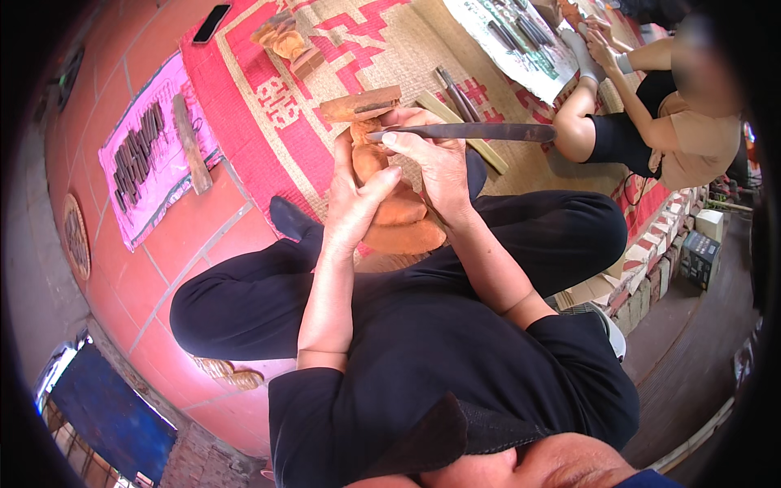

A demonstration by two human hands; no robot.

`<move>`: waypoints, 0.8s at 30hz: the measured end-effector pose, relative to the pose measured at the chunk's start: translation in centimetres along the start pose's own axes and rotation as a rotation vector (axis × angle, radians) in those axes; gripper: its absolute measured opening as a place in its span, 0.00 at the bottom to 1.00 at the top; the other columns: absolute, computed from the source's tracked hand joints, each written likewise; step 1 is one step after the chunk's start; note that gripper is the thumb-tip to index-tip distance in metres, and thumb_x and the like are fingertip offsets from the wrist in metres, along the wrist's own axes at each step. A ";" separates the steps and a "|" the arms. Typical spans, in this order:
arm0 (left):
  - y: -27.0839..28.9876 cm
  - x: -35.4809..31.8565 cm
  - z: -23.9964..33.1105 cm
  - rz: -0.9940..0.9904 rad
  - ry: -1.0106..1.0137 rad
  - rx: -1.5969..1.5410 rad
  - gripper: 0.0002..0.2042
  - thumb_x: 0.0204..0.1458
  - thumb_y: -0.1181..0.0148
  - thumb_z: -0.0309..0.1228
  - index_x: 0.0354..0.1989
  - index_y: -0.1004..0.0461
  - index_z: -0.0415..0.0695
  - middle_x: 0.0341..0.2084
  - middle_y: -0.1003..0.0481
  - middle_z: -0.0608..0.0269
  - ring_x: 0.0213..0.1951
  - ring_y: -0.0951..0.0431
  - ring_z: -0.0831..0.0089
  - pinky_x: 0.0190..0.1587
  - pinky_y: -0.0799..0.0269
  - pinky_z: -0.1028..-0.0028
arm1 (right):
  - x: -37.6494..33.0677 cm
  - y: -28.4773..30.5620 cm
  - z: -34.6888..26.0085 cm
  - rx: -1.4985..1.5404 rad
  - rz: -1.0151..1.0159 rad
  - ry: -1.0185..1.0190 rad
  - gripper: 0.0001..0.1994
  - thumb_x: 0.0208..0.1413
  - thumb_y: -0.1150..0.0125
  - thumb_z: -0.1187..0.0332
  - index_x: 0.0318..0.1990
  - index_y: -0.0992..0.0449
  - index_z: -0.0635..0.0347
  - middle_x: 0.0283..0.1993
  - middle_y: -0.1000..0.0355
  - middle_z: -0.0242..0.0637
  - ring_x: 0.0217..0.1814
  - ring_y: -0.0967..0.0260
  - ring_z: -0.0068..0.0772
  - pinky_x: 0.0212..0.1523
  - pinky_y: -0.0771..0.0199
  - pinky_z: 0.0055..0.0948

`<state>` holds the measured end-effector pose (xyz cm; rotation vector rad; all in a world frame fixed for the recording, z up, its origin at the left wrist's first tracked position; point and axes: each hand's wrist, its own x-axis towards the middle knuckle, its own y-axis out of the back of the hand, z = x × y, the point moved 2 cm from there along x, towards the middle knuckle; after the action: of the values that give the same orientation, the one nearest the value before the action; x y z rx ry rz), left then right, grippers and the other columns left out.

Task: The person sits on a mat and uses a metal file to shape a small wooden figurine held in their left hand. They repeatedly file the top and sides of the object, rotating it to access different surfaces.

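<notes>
An orange-brown wood carving (399, 210) with rounded, stacked forms lies between my hands above my crossed legs. Its flat, block-like end (360, 104) points away from me. My left hand (351, 202) is closed around the carving's left side, the thumb lying across it. In my right hand (438, 167) is a long dark carving chisel (496, 132), its shaft reaching out to the right. The fingers grip it near its left end, close against the narrow part of the carving below the block. My fingers partly hide the chisel's tip.
A red-and-tan woven mat (268, 102) spreads ahead, with another wood carving (285, 42), a phone (211, 24) and wooden strips (472, 134). At left, a pink cloth (130, 220) bears several dark tools and a wooden stick (191, 146). A co-worker (651, 122) sits at right near a tool-covered sheet (561, 69).
</notes>
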<state>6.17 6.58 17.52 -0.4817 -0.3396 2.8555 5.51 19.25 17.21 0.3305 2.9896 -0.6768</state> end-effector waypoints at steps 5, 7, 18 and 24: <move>-0.1 -0.2 0.1 0.038 0.014 -0.016 0.36 0.45 0.39 0.32 0.62 0.48 0.39 0.48 0.31 0.54 0.50 0.29 0.67 0.50 0.31 0.69 | -0.1 0.1 -0.7 0.150 0.042 -0.094 0.02 0.49 0.40 0.79 0.27 0.27 0.65 0.41 0.26 0.45 0.39 0.27 0.29 0.43 0.24 0.28; -0.2 -0.2 0.3 0.035 0.020 -0.026 0.36 0.45 0.39 0.32 0.62 0.48 0.39 0.48 0.30 0.53 0.49 0.28 0.67 0.50 0.31 0.68 | -0.1 -0.1 -0.8 0.110 0.046 -0.075 0.02 0.49 0.41 0.79 0.27 0.27 0.65 0.40 0.26 0.45 0.39 0.26 0.30 0.43 0.24 0.29; -0.1 0.0 0.4 0.052 0.004 -0.028 0.37 0.44 0.37 0.33 0.62 0.48 0.41 0.49 0.30 0.53 0.51 0.29 0.66 0.52 0.32 0.68 | 0.0 0.0 -1.0 0.123 0.062 -0.085 0.03 0.50 0.41 0.79 0.27 0.27 0.65 0.40 0.26 0.43 0.37 0.27 0.29 0.41 0.25 0.27; 0.2 -0.1 0.2 0.044 -0.026 0.120 0.38 0.44 0.38 0.33 0.63 0.50 0.40 0.52 0.33 0.51 0.54 0.32 0.65 0.55 0.34 0.69 | 0.2 -0.1 -0.3 0.037 0.049 -0.086 0.03 0.50 0.42 0.78 0.26 0.28 0.65 0.38 0.26 0.45 0.36 0.26 0.31 0.43 0.24 0.29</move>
<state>6.11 6.34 17.67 -0.4342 -0.1632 2.9054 5.33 19.31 17.50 0.3650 2.8809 -0.7229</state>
